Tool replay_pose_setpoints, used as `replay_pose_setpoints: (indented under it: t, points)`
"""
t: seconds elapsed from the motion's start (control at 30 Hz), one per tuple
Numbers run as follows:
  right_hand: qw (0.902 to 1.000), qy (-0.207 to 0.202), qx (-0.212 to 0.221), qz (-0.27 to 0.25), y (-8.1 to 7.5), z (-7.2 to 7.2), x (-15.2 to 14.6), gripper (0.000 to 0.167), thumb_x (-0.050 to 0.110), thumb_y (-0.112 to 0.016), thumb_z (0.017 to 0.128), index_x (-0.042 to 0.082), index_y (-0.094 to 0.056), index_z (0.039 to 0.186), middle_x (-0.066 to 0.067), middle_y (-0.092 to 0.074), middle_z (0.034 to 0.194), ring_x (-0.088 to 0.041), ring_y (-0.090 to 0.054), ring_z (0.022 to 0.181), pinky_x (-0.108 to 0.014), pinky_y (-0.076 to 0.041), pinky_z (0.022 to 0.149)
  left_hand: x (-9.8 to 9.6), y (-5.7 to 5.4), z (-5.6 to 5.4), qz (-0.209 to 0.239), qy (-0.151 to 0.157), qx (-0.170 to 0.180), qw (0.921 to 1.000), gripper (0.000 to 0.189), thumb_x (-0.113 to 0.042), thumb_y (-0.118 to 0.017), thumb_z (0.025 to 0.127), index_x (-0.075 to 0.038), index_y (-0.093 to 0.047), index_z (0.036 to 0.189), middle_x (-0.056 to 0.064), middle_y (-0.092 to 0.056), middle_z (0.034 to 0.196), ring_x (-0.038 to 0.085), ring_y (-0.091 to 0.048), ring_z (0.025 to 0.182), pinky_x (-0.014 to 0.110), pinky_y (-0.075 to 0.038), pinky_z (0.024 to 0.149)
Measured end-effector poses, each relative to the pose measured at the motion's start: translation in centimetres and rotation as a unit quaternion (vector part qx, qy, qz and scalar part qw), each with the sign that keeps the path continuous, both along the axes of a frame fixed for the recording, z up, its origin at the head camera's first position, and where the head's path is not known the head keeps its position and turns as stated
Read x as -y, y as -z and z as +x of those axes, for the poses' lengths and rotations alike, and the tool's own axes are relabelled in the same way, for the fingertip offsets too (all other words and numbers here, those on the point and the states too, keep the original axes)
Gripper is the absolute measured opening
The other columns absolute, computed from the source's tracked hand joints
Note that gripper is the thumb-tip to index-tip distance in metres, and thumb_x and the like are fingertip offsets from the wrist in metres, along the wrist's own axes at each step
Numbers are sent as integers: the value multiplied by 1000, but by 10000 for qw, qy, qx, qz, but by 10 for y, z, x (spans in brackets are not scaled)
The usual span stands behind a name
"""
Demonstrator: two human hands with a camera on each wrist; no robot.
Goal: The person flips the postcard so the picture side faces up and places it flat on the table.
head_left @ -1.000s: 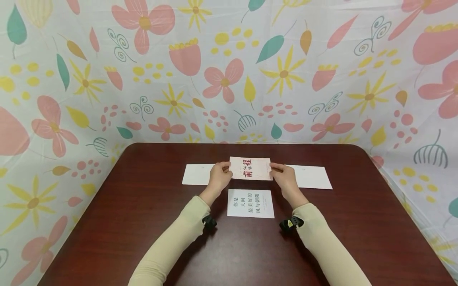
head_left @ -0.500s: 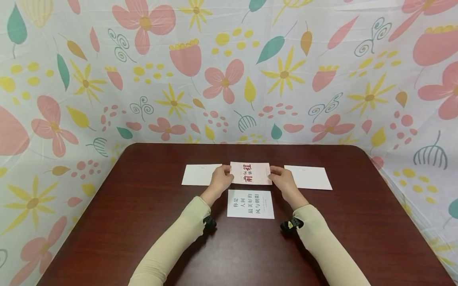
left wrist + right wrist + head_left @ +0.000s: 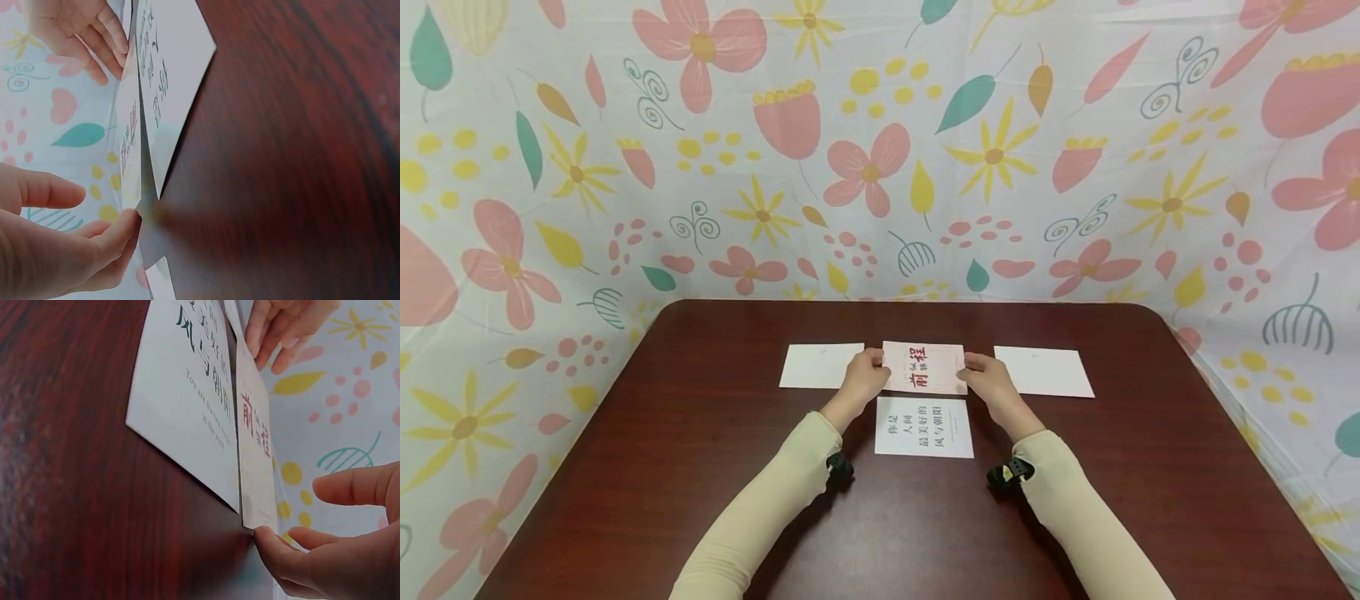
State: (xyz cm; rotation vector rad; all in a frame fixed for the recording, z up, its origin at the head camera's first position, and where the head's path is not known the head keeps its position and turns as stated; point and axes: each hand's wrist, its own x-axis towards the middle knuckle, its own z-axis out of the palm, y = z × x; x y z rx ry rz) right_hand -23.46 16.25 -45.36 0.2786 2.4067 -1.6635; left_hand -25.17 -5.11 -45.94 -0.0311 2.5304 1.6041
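Note:
A pale pink card (image 3: 923,367) with large red Chinese characters lies at the middle of the table's far part. My left hand (image 3: 865,377) is at its left edge, a fingertip touching its corner in the left wrist view, the thumb (image 3: 55,190) lifted away from it. At the right edge, my right hand (image 3: 992,385) touches the card with its fingers (image 3: 275,540); its thumb (image 3: 353,485) also stands apart from the card. Just nearer to me lies a white card (image 3: 923,427) with dark green characters, a narrow gap between the two.
A blank-looking white card (image 3: 820,367) lies on the left, partly behind my left hand. Another white card (image 3: 1047,372) lies on the right. All rest on a dark reddish-brown table (image 3: 917,533). A flower-patterned cloth (image 3: 880,100) hangs behind the far edge.
The pink card has come down and slightly toward me, from held up between both hands to lying on the table near the white card. Both hands moved a little with it; their thumbs now stand off it.

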Motion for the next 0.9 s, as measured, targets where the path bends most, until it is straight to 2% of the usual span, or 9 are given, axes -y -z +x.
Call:
replay_pose_setpoints:
  t: [0.17,0.33,0.5,0.9]
  points:
    - [10000,-53,-27,-36,0,-1,1,56,9,-49,96,-9,-30,145,-27,-34,147,-38,-33,136,-49,-30,110,1,0,-1,-160,84,-31,9998,43,-4,-52,92,8,-48,133,24,-53,128,34,-52,119,37,-49,93]
    - [9999,-129,-34,-21,2,-1,3,56,10,-49,97,-8,-30,146,-27,-33,149,-38,-31,138,-49,-29,111,2,1,2,-95,73,91,9999,45,-5,-52,94,8,-46,136,25,-49,134,37,-48,124,43,-45,99]
    - [9998,-193,-44,22,2,1,6,56,10,-49,97,-10,-29,146,-27,-32,149,-38,-30,138,-49,-29,111,3,4,6,-162,65,125,9998,46,-7,-51,94,8,-44,136,26,-48,135,38,-47,125,44,-44,100]
    - [9998,-165,-56,-20,1,1,9,56,10,-49,96,-9,-30,145,-27,-33,148,-38,-33,137,-48,-30,110,2,0,7,-128,72,87,9999,47,-7,-51,93,9,-44,137,28,-46,136,39,-45,127,44,-43,100]
